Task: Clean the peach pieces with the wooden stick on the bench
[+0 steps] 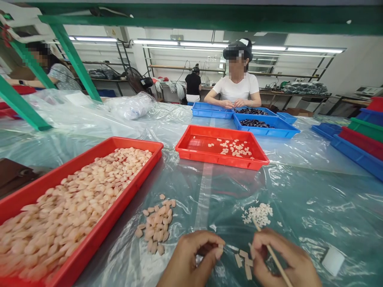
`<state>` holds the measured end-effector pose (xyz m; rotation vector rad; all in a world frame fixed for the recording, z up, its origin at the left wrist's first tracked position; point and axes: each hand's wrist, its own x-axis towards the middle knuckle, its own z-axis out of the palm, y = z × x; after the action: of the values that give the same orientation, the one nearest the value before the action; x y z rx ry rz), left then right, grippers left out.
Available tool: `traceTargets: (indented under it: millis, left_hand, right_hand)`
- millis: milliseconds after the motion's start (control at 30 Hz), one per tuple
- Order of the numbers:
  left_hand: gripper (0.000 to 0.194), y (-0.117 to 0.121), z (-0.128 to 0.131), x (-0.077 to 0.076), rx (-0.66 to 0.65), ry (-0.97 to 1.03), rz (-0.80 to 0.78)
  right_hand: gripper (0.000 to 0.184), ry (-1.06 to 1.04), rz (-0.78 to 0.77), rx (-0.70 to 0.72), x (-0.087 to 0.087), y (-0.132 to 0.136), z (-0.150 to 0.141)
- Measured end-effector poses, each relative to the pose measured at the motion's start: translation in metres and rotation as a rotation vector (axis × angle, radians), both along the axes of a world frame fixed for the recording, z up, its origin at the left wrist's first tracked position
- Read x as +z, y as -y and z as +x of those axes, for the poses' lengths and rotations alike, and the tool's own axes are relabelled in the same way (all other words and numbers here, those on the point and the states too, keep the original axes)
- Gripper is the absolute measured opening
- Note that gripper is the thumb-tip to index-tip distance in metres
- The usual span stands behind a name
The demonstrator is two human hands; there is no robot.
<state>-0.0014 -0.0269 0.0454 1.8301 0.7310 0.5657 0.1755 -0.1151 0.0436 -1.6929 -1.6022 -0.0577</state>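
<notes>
Hands [191,259] over plastic-sheeted table [299,199], workshop behind.

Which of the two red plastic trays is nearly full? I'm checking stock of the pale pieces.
The long red plastic tray at the left, heaped with pale peach pieces. The smaller red tray farther back holds only a scattering.

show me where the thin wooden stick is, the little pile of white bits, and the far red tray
Thin wooden stick [277,260], head view: mid-shaft, at the right hand.
Pile of white bits [259,213], head view: the pile's middle.
Far red tray [220,160], head view: its near rim.
</notes>
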Motion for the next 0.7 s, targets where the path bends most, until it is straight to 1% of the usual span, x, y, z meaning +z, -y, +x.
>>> traceTargets:
  millis: [67,100,200,267,367,400,467,500,633,700]
  left_hand:
    - [0.016,0.000,0.001,-0.003,0.003,0.030,0.015]
    - [0.016,0.001,0.001,-0.006,-0.002,0.046,0.025]
    - [0.018,0.001,0.002,-0.013,-0.020,0.045,0.103]
    - [0.024,0.000,0.002,-0.014,-0.058,-0.030,0.181]
    - [0.027,-0.001,0.001,-0.010,-0.154,-0.183,0.280]
    - [0.025,-0.001,0.001,-0.009,-0.188,-0.230,0.304]
    - [0.022,-0.001,0.001,-0.006,-0.241,-0.305,0.343]
    - [0.020,-0.001,0.001,-0.005,-0.262,-0.336,0.362]
    - [0.013,0.000,0.000,-0.006,-0.318,-0.405,0.412]
    - [0.010,0.000,-0.001,-0.007,-0.331,-0.426,0.412]
  right_hand:
    - [0.011,0.088,-0.019,-0.117,0.003,-0.001,0.019]
    - [0.014,0.124,-0.039,-0.173,0.002,-0.002,0.029]
    - [0.023,0.187,-0.124,-0.254,-0.002,-0.002,0.052]
    - [0.027,0.219,-0.189,-0.293,-0.007,0.000,0.060]
    - [0.025,0.235,-0.349,-0.344,-0.013,0.002,0.061]
    - [0.024,0.238,-0.401,-0.340,-0.015,0.003,0.060]
    - [0.022,0.236,-0.474,-0.291,-0.018,0.004,0.059]
    - [0.020,0.232,-0.487,-0.268,-0.019,0.004,0.058]
    - [0.017,0.181,-0.479,-0.251,-0.019,0.008,0.052]
    - [0.018,0.155,-0.517,-0.181,-0.016,0.010,0.046]
